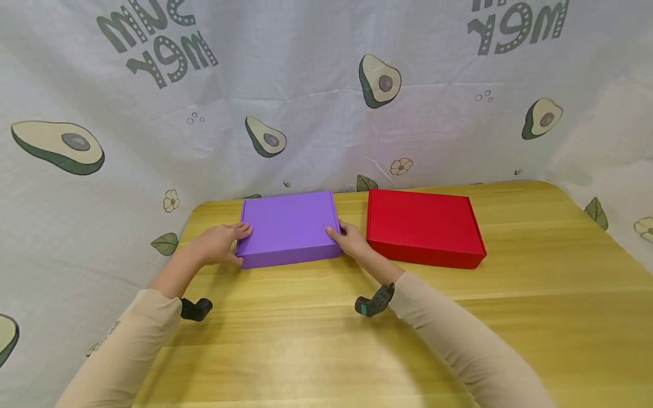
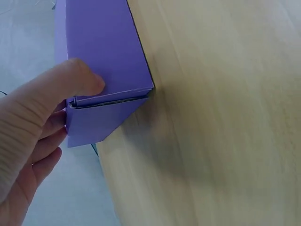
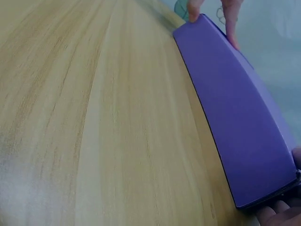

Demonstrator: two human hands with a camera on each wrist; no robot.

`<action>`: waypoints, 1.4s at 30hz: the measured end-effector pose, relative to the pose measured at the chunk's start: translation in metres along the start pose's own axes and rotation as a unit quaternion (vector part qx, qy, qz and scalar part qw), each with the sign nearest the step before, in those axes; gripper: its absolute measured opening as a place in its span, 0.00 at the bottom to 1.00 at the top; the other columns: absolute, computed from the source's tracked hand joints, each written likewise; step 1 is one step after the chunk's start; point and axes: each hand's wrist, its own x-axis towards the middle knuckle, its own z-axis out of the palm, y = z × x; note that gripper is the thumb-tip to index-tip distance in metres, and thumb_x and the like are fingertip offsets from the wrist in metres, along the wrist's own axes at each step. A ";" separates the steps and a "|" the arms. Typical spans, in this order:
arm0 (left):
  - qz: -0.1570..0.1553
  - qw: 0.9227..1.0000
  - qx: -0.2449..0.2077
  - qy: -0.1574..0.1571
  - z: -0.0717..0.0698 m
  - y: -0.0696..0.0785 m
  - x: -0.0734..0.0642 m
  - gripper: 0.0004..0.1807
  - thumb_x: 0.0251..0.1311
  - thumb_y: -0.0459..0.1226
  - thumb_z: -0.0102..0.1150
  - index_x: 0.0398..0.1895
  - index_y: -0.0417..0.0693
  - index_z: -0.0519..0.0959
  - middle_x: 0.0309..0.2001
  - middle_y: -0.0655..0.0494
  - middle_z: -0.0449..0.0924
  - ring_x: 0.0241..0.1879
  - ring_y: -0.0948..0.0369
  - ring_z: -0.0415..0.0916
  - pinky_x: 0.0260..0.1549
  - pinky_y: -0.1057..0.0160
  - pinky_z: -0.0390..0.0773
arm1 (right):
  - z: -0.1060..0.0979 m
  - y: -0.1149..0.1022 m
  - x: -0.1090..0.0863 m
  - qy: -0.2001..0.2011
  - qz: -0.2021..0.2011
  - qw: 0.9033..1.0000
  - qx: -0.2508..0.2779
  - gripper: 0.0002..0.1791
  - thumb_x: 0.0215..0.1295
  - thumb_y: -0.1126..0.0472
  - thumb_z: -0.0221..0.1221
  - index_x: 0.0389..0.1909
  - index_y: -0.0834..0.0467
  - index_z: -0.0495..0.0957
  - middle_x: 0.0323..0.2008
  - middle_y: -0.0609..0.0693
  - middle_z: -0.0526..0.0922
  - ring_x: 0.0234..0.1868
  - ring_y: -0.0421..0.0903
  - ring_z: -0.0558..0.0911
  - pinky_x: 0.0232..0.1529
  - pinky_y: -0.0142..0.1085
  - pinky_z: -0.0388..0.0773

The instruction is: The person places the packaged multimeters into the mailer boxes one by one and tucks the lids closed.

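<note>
A closed purple box [image 1: 289, 221] lies flat toward the back of the wooden table, held at both ends. My left hand [image 1: 219, 243] grips its left end. In the left wrist view the thumb [image 2: 87, 82] presses the front face near the corner, and the other fingers are partly hidden behind the box's side. My right hand [image 1: 352, 241] holds the right end, its thumb on the lid's edge. From the right wrist, some fingertips [image 3: 277, 212] show at the box's lower edge. Whether the box is slightly raised, I cannot tell.
A closed red box [image 1: 420, 224] lies just right of the purple one, close to my right hand. Bare wood of the table [image 1: 285, 334] stretches in front. Behind the table's back edge hangs a white cloth [image 1: 316, 130] printed with avocados.
</note>
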 end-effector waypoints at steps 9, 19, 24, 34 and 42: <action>0.034 0.997 0.035 0.055 0.013 0.000 -0.005 0.44 0.39 0.42 0.71 0.61 0.30 0.66 0.61 0.33 0.65 0.61 0.43 0.64 0.54 0.48 0.69 | 0.000 0.001 -0.001 0.002 0.004 1.000 0.007 0.33 0.68 0.56 0.51 0.68 0.66 0.54 0.65 0.63 0.62 0.65 0.56 0.63 0.63 0.45 0.63; 0.054 0.995 0.024 0.083 0.023 0.000 -0.011 0.43 0.39 0.35 0.71 0.61 0.27 0.64 0.62 0.31 0.63 0.62 0.41 0.61 0.57 0.47 0.66 | 0.001 0.003 -0.001 0.010 0.000 1.000 -0.001 0.33 0.67 0.56 0.52 0.68 0.66 0.54 0.65 0.63 0.63 0.65 0.56 0.64 0.62 0.45 0.64; 0.053 0.994 0.006 0.096 0.029 -0.002 -0.014 0.42 0.40 0.34 0.71 0.61 0.27 0.64 0.62 0.32 0.62 0.63 0.41 0.59 0.59 0.46 0.63 | 0.002 0.004 -0.001 0.010 0.004 1.000 -0.002 0.34 0.67 0.55 0.53 0.68 0.65 0.54 0.65 0.63 0.62 0.65 0.55 0.64 0.62 0.45 0.63; 0.052 0.991 -0.003 0.125 0.037 -0.003 -0.016 0.44 0.39 0.33 0.71 0.62 0.27 0.63 0.63 0.32 0.61 0.63 0.40 0.58 0.62 0.46 0.59 | 0.003 0.006 -0.001 0.009 -0.004 1.000 0.006 0.34 0.67 0.55 0.53 0.68 0.66 0.53 0.65 0.63 0.62 0.66 0.56 0.63 0.62 0.44 0.63; 0.061 0.986 0.014 0.152 0.042 -0.002 -0.016 0.43 0.37 0.32 0.70 0.61 0.25 0.64 0.62 0.31 0.62 0.63 0.40 0.60 0.61 0.47 0.60 | 0.004 0.004 -0.001 0.012 0.007 1.000 0.006 0.35 0.67 0.54 0.52 0.69 0.65 0.52 0.66 0.62 0.60 0.67 0.55 0.60 0.64 0.44 0.61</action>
